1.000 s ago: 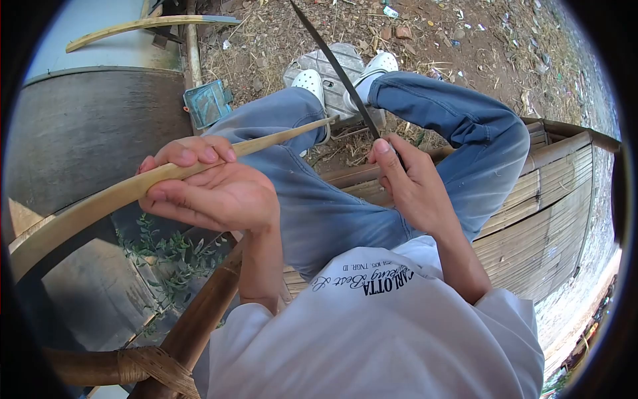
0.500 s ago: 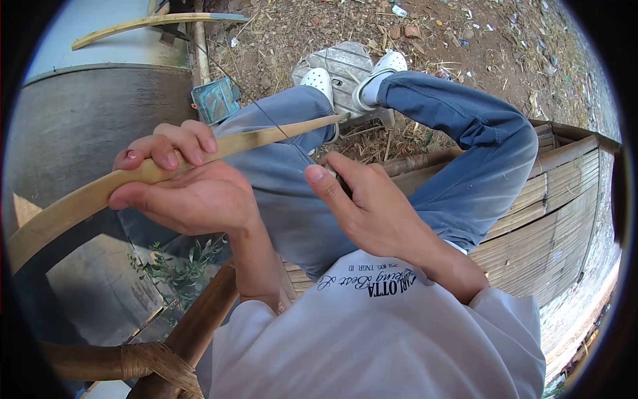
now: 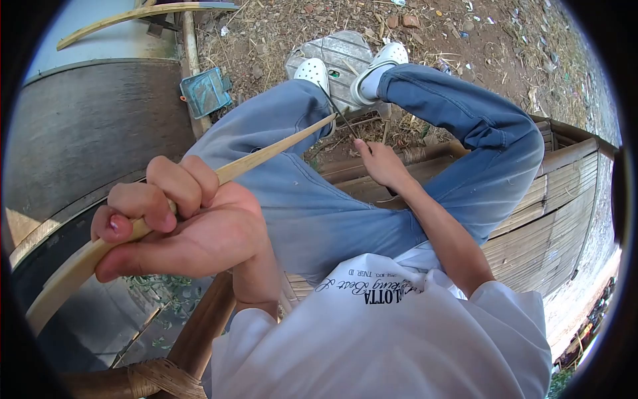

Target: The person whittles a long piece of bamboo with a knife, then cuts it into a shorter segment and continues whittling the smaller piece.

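My left hand point(image 3: 179, 219) is wrapped round a long, curved, pale bamboo-like strip point(image 3: 272, 149), which runs from the lower left up to a narrow end between my knees. Further forward, my right hand point(image 3: 382, 163) is closed on a knife point(image 3: 344, 120). Its thin dark blade points up and to the left and crosses by the strip's narrow end; whether they touch is unclear. Most of the knife's handle is hidden in my fingers.
My feet, in white clogs, rest by a grey slatted stool point(image 3: 332, 50). A blue plastic container point(image 3: 205, 92) lies left of my knee. Another curved strip point(image 3: 126, 18) is at the upper left. Bamboo slats point(image 3: 538, 219) are on the right, a bamboo frame point(image 3: 199, 326) at lower left.
My right hand has moved forward with the knife, towards the strip's narrow end. My left hand and the strip have come lower and nearer the camera, with the strip turned more edge-on.
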`<state>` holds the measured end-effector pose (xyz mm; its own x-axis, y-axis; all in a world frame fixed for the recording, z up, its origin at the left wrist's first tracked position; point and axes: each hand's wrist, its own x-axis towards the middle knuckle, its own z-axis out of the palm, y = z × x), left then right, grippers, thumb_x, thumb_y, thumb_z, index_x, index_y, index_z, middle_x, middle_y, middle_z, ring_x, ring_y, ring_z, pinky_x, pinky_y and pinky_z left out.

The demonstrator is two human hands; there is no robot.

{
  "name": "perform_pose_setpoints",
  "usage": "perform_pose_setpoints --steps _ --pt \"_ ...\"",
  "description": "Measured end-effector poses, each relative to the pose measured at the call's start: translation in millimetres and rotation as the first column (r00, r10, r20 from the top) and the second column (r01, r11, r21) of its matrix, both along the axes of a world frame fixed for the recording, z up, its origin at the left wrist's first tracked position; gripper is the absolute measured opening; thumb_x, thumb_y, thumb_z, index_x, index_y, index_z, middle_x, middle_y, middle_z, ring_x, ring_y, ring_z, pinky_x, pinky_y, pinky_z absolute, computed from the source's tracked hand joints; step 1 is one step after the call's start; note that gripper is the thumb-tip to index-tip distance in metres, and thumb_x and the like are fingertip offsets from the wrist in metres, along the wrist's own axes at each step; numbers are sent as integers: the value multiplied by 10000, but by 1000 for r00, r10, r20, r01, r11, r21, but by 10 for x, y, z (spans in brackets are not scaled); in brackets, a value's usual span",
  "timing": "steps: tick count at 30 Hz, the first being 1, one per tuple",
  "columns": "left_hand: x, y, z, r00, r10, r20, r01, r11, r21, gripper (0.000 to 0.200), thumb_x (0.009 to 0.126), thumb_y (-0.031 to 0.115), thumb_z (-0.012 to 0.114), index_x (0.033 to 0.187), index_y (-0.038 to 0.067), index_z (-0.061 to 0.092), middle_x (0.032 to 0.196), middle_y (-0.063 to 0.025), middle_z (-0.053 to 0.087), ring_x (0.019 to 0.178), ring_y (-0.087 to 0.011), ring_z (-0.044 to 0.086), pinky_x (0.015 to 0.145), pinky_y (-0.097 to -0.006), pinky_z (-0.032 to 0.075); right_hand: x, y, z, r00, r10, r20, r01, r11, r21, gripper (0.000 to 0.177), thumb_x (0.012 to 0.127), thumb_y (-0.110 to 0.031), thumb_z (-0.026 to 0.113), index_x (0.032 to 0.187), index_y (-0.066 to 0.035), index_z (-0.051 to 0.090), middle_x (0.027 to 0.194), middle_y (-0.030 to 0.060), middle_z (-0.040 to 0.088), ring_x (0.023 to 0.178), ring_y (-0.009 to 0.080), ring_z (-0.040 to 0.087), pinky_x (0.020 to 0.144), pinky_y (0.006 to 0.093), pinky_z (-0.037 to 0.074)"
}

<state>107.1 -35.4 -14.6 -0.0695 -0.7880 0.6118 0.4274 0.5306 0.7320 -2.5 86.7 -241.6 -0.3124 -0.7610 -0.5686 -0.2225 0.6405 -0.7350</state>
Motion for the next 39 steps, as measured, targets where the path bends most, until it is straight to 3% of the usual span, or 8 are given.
perform_pose_setpoints --steps 6,9,14,22,27,29,31,39 --pt "-87 20 37 995 93 -35 -91 994 53 470 984 602 282 952 180 488 666 58 337 462 -77 150 391 -220 92 169 -137 1646 929 95 357 78 894 -440 399 988 -338 470 871 32 565 691 295 590 728 504 572 679 542 437" --pt "-103 -4 51 990 142 -26 -140 988 66 458 985 598 297 949 183 487 669 63 344 462 -78 147 401 -223 86 213 -209 1346 954 14 299 113 909 -402 427 991 -353 456 839 30 566 691 299 587 724 510 568 680 545 440" --pt "-154 23 38 978 208 3 -208 977 45 445 980 599 324 940 186 484 676 70 362 469 -73 153 408 -225 96 69 -64 -454 995 -84 46 82 996 46 579 1004 -449 366 853 67 583 747 246 605 736 420 588 704 470 445" --pt "-178 -25 66 961 276 30 -277 959 55 479 962 625 337 946 168 479 692 74 393 479 -63 202 431 -212 145 244 -209 1094 958 -43 283 158 905 -396 478 1001 -387 421 866 41 586 695 245 572 696 414 591 676 469 439" --pt "-113 -37 19 998 -8 -70 9 1000 16 406 970 537 457 988 134 497 793 5 441 631 -110 389 573 -249 325 164 -176 -281 991 -131 4 131 990 -56 530 994 -400 384 879 59 621 794 319 624 848 494 606 798 530 464" --pt "-175 -5 39 997 0 -83 2 1000 28 387 976 515 457 1011 133 504 829 -8 451 694 -130 418 643 -276 359 37 -82 -258 990 -138 37 139 990 -19 543 994 -413 379 884 59 625 807 316 628 861 478 616 799 524 463" --pt "-169 -13 28 996 31 -85 -27 998 50 368 982 492 458 1034 132 511 865 -21 460 757 -151 447 713 -303 393 7 -81 -17 989 -126 79 124 992 29 556 993 -425 374 889 58 628 819 312 633 873 462 626 799 518 462" --pt "-132 -49 -38 976 171 137 -161 984 -81 311 1039 347 392 1099 45 439 890 -58 482 802 -170 472 785 -379 441 127 -214 1759 936 -33 350 206 858 -471 445 985 -354 481 791 36 569 608 254 575 619 472 573 591 505 440"
